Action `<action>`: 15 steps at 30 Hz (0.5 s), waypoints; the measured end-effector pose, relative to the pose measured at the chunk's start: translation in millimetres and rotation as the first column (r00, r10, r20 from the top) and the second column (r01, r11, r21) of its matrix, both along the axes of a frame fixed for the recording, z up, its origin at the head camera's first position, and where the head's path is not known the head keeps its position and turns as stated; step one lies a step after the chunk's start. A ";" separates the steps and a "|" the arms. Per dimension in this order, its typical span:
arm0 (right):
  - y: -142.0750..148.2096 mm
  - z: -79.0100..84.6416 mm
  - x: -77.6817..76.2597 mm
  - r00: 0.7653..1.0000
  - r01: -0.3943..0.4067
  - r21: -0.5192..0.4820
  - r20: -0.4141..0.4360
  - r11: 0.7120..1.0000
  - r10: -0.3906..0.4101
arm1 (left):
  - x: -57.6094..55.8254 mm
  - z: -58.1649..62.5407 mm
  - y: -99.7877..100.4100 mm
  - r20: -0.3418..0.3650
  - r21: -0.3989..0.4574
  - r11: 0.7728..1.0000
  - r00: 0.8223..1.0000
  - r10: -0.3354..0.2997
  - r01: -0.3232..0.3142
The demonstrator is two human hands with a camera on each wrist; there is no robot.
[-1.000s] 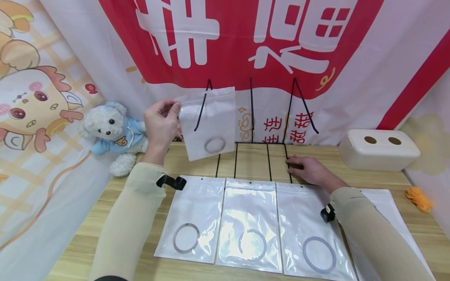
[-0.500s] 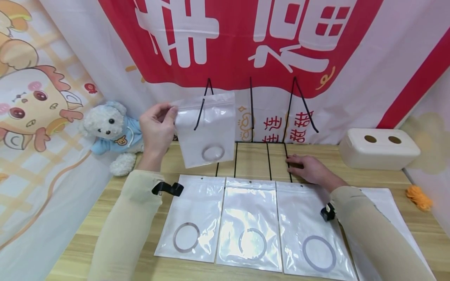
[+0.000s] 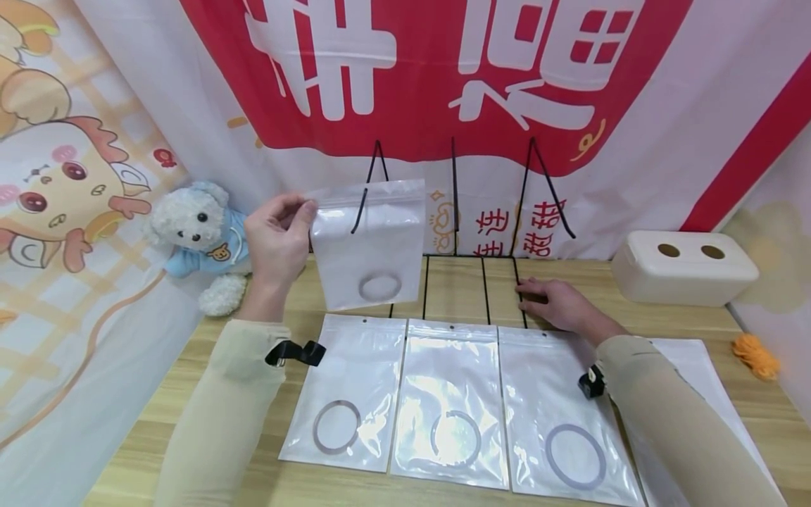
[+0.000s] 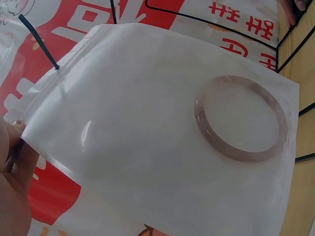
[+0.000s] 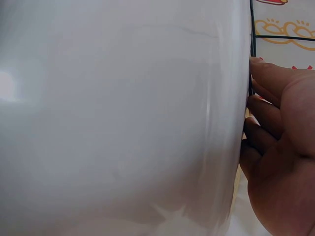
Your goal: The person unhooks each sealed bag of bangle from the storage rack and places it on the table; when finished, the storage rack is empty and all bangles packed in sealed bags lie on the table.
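Observation:
My left hand [image 3: 275, 236] pinches the top left corner of a white zip bag [image 3: 338, 239]. A pinkish bangle [image 4: 221, 145] shows through the lower part of this bag. The bag's top is threaded on a black hook [image 3: 359, 211], whose tip sticks out in front of it. The hook belongs to a black wire display rack [image 3: 486, 292] standing against the back cloth. My right hand [image 3: 560, 303] holds a base rod of the rack at its right side, fingertips right at the wire. In the right wrist view a shiny white bag [image 5: 113, 98] fills most of the frame.
Three zip bags lie side by side in front: a left bag [image 3: 361, 359], a middle bag [image 3: 450, 366] and a right bag [image 3: 538, 380], each with a bangle. Another white bag [image 3: 687, 366] lies under my right forearm. A teddy bear [image 3: 196, 218], cream box [image 3: 684, 271] and orange yarn [image 3: 756, 355] flank the rack.
My left hand has moved down and slightly left, sliding the zip bag forward along the hook toward its tip. The right hand has stayed in place on the rack.

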State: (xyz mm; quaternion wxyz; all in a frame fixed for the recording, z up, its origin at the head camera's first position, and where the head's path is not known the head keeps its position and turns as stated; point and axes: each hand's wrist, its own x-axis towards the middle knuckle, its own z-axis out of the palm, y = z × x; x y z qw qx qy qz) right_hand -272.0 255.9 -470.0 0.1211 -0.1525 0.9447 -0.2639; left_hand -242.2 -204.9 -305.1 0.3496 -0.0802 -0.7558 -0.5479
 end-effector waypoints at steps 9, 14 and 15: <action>0.9 -0.4 0.2 1.000 -0.004 -0.002 -0.007 1.000 0.003 | 11.5 -3.5 -3.6 -0.059 0.031 0.998 0.997 -0.045 0.047; 0.5 -0.7 -0.1 1.000 -0.001 0.001 -0.005 1.000 0.001 | 23.2 -5.2 -6.7 -0.050 0.003 0.999 0.998 -0.044 0.044; 0.3 -0.5 0.0 1.000 -0.001 0.002 -0.004 1.000 0.001 | 25.8 -5.3 -7.2 -0.045 -0.007 0.999 0.998 -0.040 0.039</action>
